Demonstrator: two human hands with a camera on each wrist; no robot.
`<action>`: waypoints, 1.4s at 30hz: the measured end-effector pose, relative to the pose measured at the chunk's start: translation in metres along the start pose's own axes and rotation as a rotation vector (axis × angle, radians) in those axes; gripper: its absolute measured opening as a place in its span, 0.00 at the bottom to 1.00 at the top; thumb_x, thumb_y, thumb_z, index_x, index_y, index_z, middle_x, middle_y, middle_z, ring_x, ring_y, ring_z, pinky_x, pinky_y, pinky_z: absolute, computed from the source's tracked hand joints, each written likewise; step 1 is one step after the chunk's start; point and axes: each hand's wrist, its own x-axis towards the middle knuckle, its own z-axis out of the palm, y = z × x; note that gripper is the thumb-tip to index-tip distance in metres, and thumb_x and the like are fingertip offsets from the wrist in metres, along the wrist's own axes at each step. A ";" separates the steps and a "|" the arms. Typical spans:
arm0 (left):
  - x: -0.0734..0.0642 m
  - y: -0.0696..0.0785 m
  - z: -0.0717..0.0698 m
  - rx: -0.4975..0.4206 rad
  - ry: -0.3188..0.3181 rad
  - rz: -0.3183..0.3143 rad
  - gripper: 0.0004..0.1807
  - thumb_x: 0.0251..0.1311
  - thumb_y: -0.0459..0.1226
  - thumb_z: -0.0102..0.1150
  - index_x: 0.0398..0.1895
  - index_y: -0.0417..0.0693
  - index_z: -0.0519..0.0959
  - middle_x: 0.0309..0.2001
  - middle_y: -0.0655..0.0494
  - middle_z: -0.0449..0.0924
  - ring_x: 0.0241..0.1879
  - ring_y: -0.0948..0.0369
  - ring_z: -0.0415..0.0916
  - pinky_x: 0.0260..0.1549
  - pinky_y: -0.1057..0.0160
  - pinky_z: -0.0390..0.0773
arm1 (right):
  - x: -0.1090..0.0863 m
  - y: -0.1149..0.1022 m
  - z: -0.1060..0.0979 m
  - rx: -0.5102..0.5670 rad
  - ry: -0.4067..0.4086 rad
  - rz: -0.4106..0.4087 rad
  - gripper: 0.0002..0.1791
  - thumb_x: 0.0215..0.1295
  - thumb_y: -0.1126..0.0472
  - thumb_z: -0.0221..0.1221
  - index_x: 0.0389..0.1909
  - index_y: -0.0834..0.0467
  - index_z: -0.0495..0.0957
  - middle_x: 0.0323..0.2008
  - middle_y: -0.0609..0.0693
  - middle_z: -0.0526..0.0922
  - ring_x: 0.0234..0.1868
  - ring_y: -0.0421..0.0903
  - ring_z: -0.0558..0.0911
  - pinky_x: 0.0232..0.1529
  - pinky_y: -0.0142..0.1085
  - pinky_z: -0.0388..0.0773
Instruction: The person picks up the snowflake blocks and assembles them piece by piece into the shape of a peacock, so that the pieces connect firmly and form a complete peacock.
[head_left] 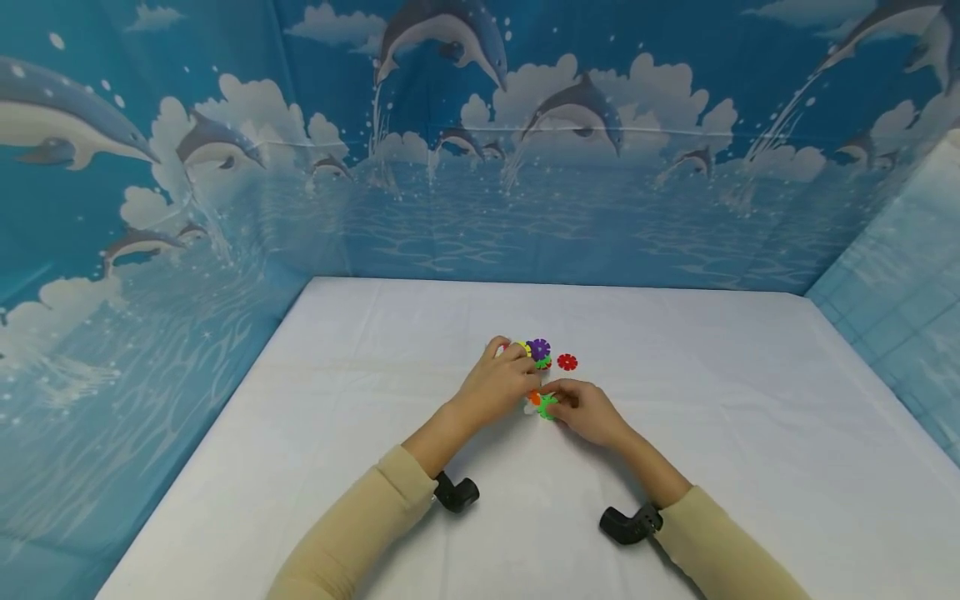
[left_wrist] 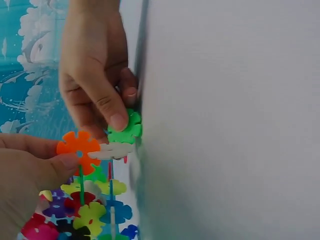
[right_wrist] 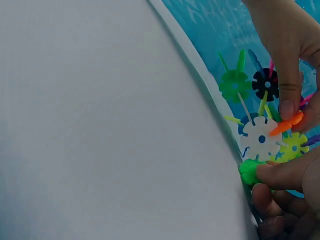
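Note:
Between the thumb and a finger of my left hand is an orange snowflake disc. A white snowflake disc meets its edge, apparently slotted into it. My right hand pinches a green snowflake disc by its rim, right beside the white one. Whether the green and white discs are joined, I cannot tell. In the right wrist view, my left hand comes from the top and my right hand from the lower right. Both hands are close together above the white table.
Just behind my hands lies a cluster of many-coloured discs, with a purple disc at its top. A single red disc lies to its right. A blue curtain with dolphins borders the table's back and sides. Black wrist mounts hang near the sleeves.

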 end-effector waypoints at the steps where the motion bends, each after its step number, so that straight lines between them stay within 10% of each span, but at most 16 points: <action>1: -0.002 0.001 0.002 0.008 0.020 0.007 0.08 0.60 0.40 0.67 0.40 0.64 0.87 0.41 0.67 0.83 0.49 0.64 0.72 0.62 0.53 0.61 | 0.000 -0.001 0.001 -0.007 -0.008 -0.013 0.13 0.65 0.67 0.60 0.50 0.66 0.79 0.28 0.49 0.79 0.24 0.44 0.74 0.25 0.32 0.72; 10: -0.021 0.008 0.010 -0.051 0.249 0.085 0.18 0.54 0.36 0.72 0.50 0.52 0.85 0.50 0.60 0.83 0.56 0.61 0.74 0.60 0.56 0.65 | 0.000 0.000 0.005 -0.035 0.004 0.002 0.12 0.66 0.66 0.61 0.49 0.65 0.80 0.27 0.47 0.77 0.27 0.44 0.73 0.28 0.33 0.72; 15: -0.034 0.017 0.004 -0.230 0.283 0.071 0.09 0.55 0.30 0.69 0.39 0.46 0.85 0.39 0.57 0.84 0.42 0.61 0.79 0.45 0.69 0.76 | -0.004 0.000 0.001 -0.012 0.014 -0.019 0.11 0.66 0.67 0.60 0.48 0.66 0.80 0.26 0.48 0.80 0.26 0.43 0.75 0.28 0.34 0.72; 21: -0.042 0.032 0.009 -0.534 -0.010 -0.287 0.04 0.59 0.34 0.67 0.34 0.43 0.84 0.27 0.58 0.81 0.26 0.66 0.75 0.26 0.72 0.74 | -0.010 -0.001 -0.001 -0.001 0.035 -0.002 0.10 0.66 0.68 0.60 0.46 0.67 0.80 0.26 0.48 0.80 0.26 0.43 0.77 0.29 0.33 0.74; 24: -0.040 0.037 0.015 -0.639 -0.055 -0.462 0.06 0.59 0.35 0.67 0.33 0.41 0.84 0.22 0.58 0.77 0.23 0.66 0.70 0.23 0.71 0.71 | -0.012 -0.001 0.000 0.017 0.042 0.027 0.08 0.66 0.67 0.60 0.43 0.67 0.79 0.26 0.49 0.80 0.26 0.43 0.78 0.26 0.33 0.75; 33: -0.033 0.052 0.040 -0.653 0.165 -0.643 0.06 0.59 0.37 0.66 0.32 0.44 0.86 0.25 0.59 0.80 0.25 0.66 0.74 0.22 0.70 0.72 | -0.022 0.001 0.005 0.007 0.118 0.015 0.04 0.60 0.69 0.64 0.33 0.62 0.79 0.24 0.47 0.79 0.25 0.43 0.76 0.25 0.31 0.74; 42: -0.032 0.057 0.050 -1.039 0.340 -0.734 0.03 0.61 0.32 0.62 0.31 0.40 0.82 0.25 0.56 0.81 0.24 0.68 0.76 0.26 0.71 0.78 | -0.022 -0.002 0.016 -0.092 0.218 -0.153 0.08 0.56 0.70 0.66 0.25 0.56 0.79 0.23 0.43 0.80 0.25 0.38 0.78 0.28 0.32 0.77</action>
